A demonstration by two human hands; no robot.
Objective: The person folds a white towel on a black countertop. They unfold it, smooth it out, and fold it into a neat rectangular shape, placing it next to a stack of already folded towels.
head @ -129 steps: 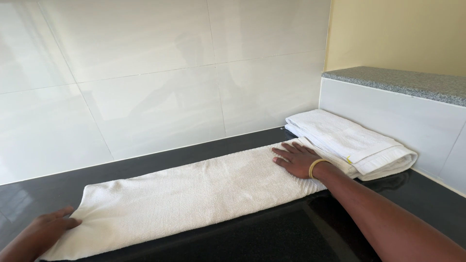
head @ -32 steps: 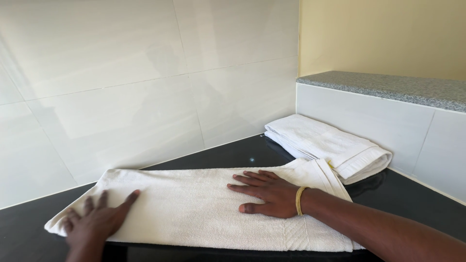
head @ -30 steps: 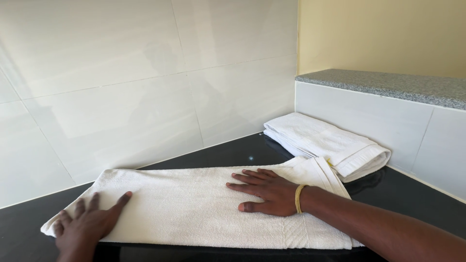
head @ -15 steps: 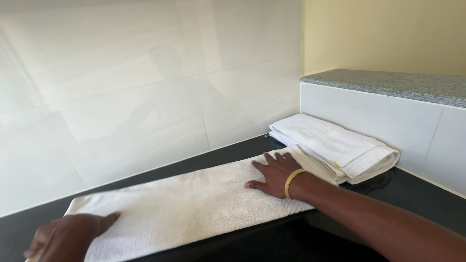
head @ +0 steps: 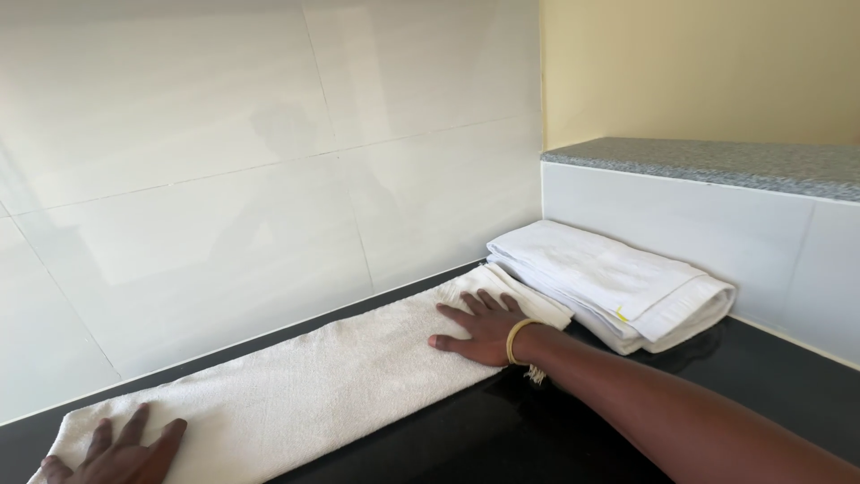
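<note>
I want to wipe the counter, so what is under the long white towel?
The long white towel lies flat on the black counter; both hands, left and right, press it. Whatever lies beneath is covered.

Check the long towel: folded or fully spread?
Folded lengthwise: the long towel lies as a narrow strip, left hand and right hand flat on it.

A long white terry-cloth towel (head: 313,385), folded lengthwise into a narrow strip, lies flat on the glossy black counter (head: 502,439) along the tiled wall. Its surface is smooth, and its right end sits just beside a stack of folded white towels (head: 618,287).
</note>
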